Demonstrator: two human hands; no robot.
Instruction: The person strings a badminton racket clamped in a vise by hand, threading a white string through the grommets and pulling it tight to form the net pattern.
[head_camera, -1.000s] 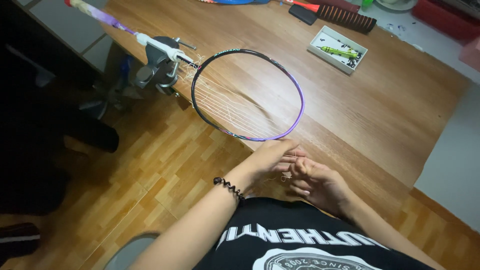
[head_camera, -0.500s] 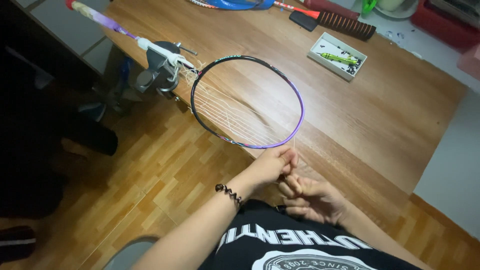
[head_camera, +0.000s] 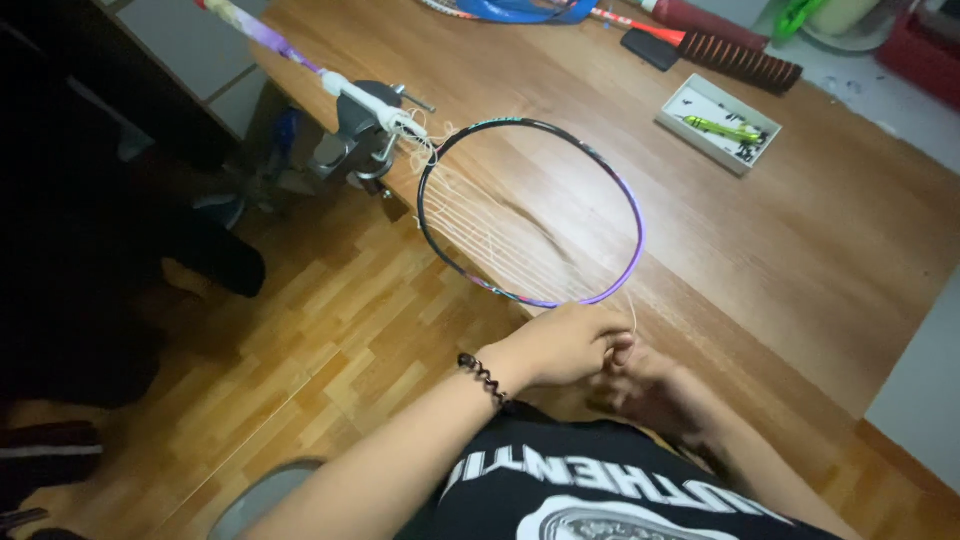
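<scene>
Two hands (head_camera: 610, 365) below racket frame (head_camera: 530, 210)

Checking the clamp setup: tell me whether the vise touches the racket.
Touching. The head view shows the vise gripping the racket at its white throat, with no gap.

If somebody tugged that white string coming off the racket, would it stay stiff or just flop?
The white string would probably flop: it looks thin, with loose loops near the clamp. It likely weighs almost nothing. Pulled, the racket frame would probably stay put, since its shaft sits in the clamp.
</scene>
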